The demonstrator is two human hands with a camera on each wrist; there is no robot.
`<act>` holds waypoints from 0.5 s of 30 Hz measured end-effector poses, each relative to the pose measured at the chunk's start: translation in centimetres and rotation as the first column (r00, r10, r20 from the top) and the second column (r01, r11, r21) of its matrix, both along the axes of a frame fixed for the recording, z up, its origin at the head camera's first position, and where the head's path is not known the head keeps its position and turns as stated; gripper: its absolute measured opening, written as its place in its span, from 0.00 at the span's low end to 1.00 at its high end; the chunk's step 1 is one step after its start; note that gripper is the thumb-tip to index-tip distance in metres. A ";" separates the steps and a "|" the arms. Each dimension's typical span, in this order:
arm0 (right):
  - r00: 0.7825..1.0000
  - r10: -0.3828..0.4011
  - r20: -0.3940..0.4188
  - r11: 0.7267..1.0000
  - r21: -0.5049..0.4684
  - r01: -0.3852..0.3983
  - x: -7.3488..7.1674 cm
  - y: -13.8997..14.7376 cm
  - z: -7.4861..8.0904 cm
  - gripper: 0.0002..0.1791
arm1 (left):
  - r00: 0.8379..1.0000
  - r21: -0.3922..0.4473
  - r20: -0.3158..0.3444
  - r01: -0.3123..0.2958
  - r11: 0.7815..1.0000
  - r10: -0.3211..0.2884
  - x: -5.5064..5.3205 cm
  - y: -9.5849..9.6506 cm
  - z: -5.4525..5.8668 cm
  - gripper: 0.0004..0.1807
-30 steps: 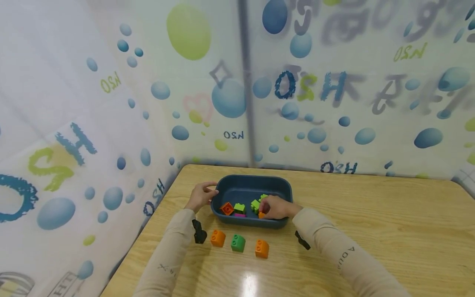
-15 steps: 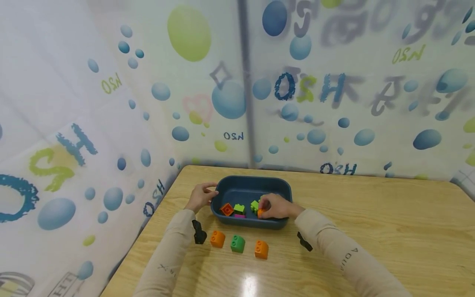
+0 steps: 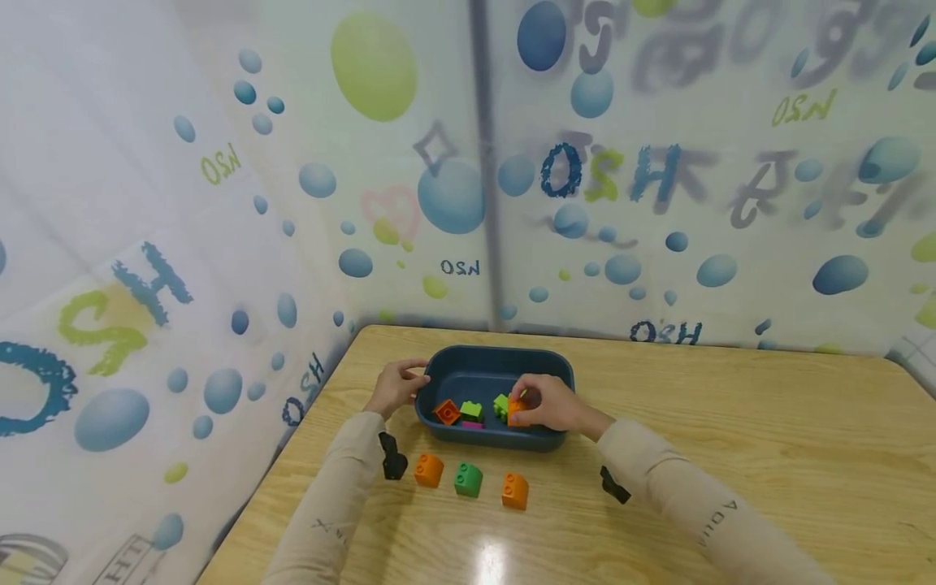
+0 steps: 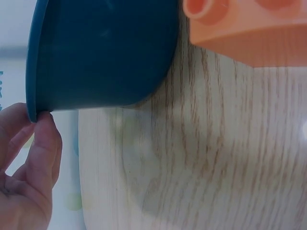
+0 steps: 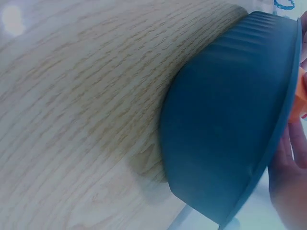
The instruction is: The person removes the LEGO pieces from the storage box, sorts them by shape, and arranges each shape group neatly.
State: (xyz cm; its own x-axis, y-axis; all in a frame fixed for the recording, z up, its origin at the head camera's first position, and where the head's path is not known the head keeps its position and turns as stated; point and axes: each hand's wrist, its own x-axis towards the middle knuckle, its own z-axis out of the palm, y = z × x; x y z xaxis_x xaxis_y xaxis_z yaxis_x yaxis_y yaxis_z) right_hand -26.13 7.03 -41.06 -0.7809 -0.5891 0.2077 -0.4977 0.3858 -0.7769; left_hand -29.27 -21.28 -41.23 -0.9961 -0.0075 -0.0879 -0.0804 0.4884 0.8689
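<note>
Right hand (image 3: 552, 402) has an orange block (image 3: 517, 412) pinched, around four o'clock in the tub (image 3: 483, 438); left hand (image 3: 397, 385) pinches the rim (image 4: 31, 72) near nine. Sloppy fingers could drop it imo.

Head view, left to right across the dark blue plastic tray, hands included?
Left hand, orange-red plastic block, lime-green studded plastic block, second lime-green studded block, pinched orange plastic block, right hand.
</note>
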 end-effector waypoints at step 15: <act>1.000 -0.013 0.028 1.000 -0.021 0.014 1.8 1.9 1.6 0.16 | 1.000 0.003 0.004 0.014 1.000 -0.014 0.1 0.0 0.1 0.20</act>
